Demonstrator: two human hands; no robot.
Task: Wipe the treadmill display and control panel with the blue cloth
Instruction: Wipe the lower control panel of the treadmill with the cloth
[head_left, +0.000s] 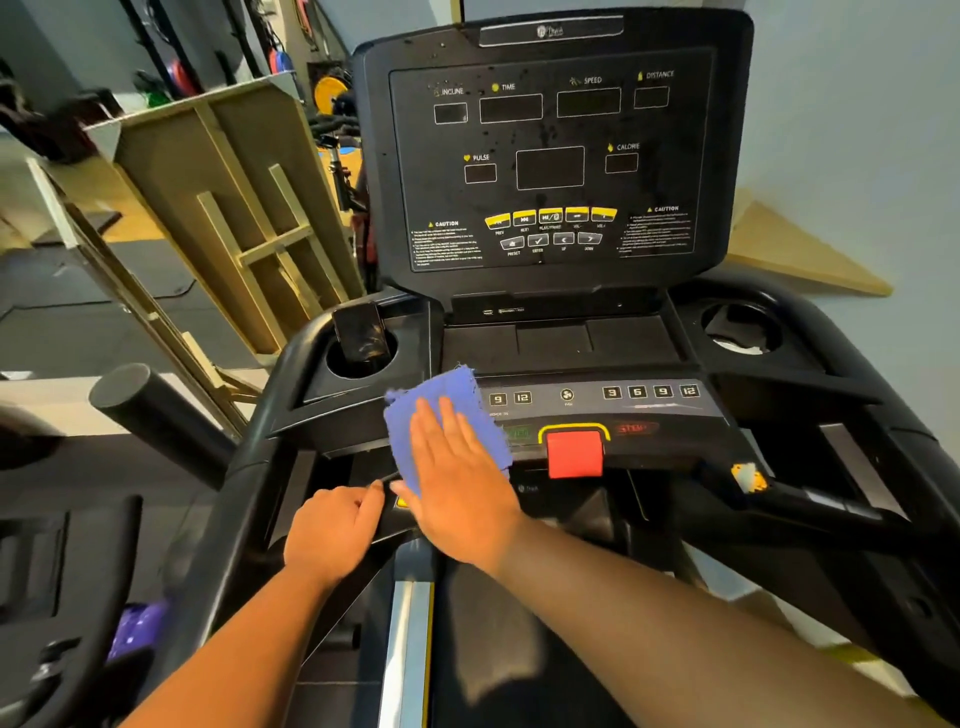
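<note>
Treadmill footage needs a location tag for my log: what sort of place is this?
Probably a gym or its storage corner: a treadmill console, coloured weight plates on racks behind, and wooden frames leaning nearby.

Both forearms bare right back from the fingers (441, 421), no sleeves in view; left hand (332, 530) and right hand (462, 499) ungloved, no rings, watch or wristband

control panel (649, 410) | blue cloth (441, 410) flat on left end
</note>
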